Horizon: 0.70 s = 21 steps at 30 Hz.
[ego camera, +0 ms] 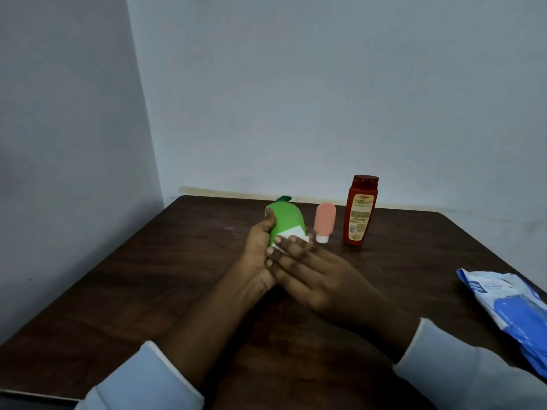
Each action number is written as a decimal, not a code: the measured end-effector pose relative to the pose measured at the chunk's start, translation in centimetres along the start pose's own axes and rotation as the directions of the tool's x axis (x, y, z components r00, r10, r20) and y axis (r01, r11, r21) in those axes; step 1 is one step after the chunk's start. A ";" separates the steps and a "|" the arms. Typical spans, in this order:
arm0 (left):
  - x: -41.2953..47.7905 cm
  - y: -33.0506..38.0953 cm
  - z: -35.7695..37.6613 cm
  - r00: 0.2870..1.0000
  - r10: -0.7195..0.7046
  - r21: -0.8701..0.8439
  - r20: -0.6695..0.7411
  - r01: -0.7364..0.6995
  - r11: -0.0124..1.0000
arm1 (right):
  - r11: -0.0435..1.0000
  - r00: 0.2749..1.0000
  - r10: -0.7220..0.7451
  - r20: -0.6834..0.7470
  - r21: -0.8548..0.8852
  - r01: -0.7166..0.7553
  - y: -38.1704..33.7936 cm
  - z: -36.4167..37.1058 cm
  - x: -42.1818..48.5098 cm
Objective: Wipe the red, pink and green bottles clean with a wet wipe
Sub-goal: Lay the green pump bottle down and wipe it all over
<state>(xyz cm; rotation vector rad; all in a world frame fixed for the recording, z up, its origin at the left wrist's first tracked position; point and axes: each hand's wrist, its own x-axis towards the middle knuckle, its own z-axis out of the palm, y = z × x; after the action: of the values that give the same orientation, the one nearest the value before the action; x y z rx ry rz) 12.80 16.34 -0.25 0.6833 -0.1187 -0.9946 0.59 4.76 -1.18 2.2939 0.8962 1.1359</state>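
My left hand grips the green bottle from its left side and holds it tilted above the table, dark green cap pointing away. My right hand presses a white wet wipe against the bottle's lower part with its fingers laid across it. The small pink bottle stands on its white cap just right of the green one. The taller red bottle stands upright further right, its label facing me.
A blue and white pack of wet wipes lies at the right edge of the dark wooden table. The table sits in a corner, with pale walls behind it and to the left.
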 end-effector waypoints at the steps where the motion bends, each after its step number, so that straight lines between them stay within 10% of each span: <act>1: 0.0 0.1 -0.1 1.000 0.027 -0.011 -0.003 -0.027 1.000 | 1.000 1.000 0.006 0.003 -0.012 -0.006 0.3 0.1 -0.4; 6: 0.2 0.7 0.3 0.978 0.209 -0.074 -0.023 -0.210 0.975 | 0.995 0.999 0.042 0.029 -0.095 -0.039 1.7 -0.2 -3.4; 13: 0.8 1.0 -0.1 0.933 0.344 0.012 -0.106 -0.344 0.939 | 0.950 0.971 0.219 0.093 0.207 -0.234 3.6 -1.0 -6.6; 21: 1.6 1.0 -1.7 0.731 0.679 0.448 -0.062 -0.588 0.674 | 0.451 0.656 0.727 0.200 0.582 -0.677 2.5 -1.5 -6.6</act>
<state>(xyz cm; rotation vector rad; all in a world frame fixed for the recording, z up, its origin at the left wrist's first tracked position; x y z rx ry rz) 15.06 16.25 -1.40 1.0358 -0.3483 -0.1901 -2.74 -1.48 -2.35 3.3979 0.2839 1.3913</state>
